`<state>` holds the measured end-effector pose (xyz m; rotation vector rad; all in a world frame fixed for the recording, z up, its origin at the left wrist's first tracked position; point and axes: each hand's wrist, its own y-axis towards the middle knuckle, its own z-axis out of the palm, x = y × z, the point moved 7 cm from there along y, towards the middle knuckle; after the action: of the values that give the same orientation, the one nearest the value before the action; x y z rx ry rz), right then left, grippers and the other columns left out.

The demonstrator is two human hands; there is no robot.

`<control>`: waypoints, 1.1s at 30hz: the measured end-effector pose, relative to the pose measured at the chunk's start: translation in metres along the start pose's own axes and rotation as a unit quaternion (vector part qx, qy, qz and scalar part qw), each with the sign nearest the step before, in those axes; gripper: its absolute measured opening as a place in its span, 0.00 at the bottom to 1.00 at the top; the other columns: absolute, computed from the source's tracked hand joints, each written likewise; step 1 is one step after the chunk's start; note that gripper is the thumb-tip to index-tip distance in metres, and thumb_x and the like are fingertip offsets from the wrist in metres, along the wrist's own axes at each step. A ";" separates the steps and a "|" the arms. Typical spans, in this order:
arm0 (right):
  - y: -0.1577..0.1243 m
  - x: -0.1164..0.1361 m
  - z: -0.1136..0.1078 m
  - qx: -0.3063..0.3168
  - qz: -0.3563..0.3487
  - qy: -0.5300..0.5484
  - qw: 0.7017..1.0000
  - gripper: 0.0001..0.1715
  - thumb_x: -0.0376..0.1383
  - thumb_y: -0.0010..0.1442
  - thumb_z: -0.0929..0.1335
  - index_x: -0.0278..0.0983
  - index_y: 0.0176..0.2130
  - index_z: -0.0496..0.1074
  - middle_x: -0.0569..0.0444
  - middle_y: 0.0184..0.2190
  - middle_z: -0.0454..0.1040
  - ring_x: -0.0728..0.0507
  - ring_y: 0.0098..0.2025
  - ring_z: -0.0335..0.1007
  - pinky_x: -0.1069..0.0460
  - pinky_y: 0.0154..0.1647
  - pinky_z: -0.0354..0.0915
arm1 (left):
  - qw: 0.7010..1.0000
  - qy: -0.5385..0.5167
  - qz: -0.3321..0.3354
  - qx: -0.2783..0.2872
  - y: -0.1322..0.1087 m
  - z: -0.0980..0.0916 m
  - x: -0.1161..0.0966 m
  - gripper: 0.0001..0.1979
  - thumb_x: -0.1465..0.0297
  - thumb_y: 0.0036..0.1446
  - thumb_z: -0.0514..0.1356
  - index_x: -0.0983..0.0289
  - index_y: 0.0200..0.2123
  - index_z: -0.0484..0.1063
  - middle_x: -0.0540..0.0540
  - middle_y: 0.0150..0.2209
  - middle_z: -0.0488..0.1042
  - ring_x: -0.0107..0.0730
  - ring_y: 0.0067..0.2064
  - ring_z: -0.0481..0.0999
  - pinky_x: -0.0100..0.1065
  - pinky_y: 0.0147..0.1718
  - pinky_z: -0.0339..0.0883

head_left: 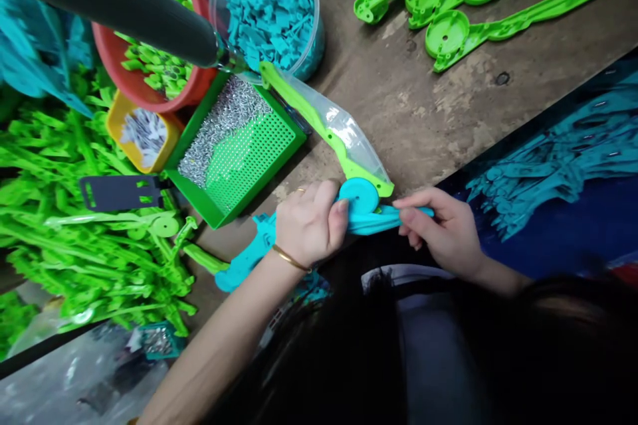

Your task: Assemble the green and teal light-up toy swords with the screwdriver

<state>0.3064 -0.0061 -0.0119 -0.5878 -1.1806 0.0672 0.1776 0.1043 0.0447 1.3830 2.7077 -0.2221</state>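
Observation:
My left hand (309, 220) is closed over a teal plastic handle piece (244, 259) near its round hub (359, 194), thumb pressed on the hub. My right hand (438, 229) pinches the teal piece's other end at the bench edge. A lime green arm with a clear plastic blade cover (333, 129) joins at the hub and points up-left across the worn wooden bench (448, 106).
A green tray of small metal screws (234, 146), a yellow tub (142, 133), a red bowl of green parts (154, 60) and a clear tub of teal parts (272, 6) stand at the left. Green arms (473, 20) lie top right; teal parts (558, 166) fill a blue bin.

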 end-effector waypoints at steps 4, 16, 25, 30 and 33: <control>0.006 0.002 0.002 -0.032 -0.024 0.048 0.998 0.18 0.49 0.61 0.66 0.38 0.38 0.74 0.59 0.21 0.71 0.53 0.20 0.65 0.57 0.19 0.63 | 0.999 0.003 -0.026 0.021 0.011 0.002 0.004 0.27 0.57 0.66 0.33 0.62 0.29 0.65 0.55 0.23 0.67 0.35 0.25 0.66 0.36 0.26 0.55; 0.023 -0.011 0.029 0.015 -0.008 0.116 0.993 0.30 0.59 0.51 0.70 0.37 0.37 0.68 0.63 0.17 0.67 0.54 0.14 0.60 0.59 0.12 0.56 | 0.998 0.000 -0.045 0.033 0.025 -0.002 -0.003 0.27 0.56 0.67 0.34 0.64 0.33 0.65 0.55 0.26 0.69 0.34 0.27 0.69 0.34 0.27 0.55; 0.025 0.001 0.017 -0.039 -0.076 0.082 0.993 0.23 0.51 0.56 0.70 0.37 0.25 0.63 0.64 0.12 0.63 0.56 0.12 0.56 0.59 0.11 0.54 | 0.982 0.012 -0.064 0.176 0.023 -0.005 0.019 0.35 0.52 0.66 0.28 0.63 0.32 0.69 0.57 0.26 0.71 0.38 0.29 0.73 0.35 0.28 0.58; 0.028 -0.004 0.024 0.008 -0.018 0.084 0.996 0.26 0.56 0.52 0.71 0.38 0.32 0.63 0.64 0.15 0.68 0.52 0.13 0.63 0.59 0.10 0.57 | 0.974 0.015 -0.103 0.199 0.022 0.003 0.019 0.36 0.51 0.67 0.30 0.64 0.31 0.71 0.59 0.30 0.76 0.40 0.32 0.76 0.35 0.28 0.58; 0.029 -0.007 0.029 0.004 0.018 0.096 0.995 0.30 0.57 0.47 0.73 0.38 0.36 0.63 0.61 0.18 0.73 0.49 0.16 0.69 0.57 0.13 0.65 | 0.974 0.003 -0.118 0.195 0.026 0.004 0.015 0.35 0.51 0.67 0.32 0.64 0.31 0.72 0.58 0.30 0.76 0.41 0.32 0.76 0.35 0.28 0.60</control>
<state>0.2853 0.0277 -0.0242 -0.5948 -0.9838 0.0456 0.1902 0.1309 0.0360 1.1254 2.9407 -0.8088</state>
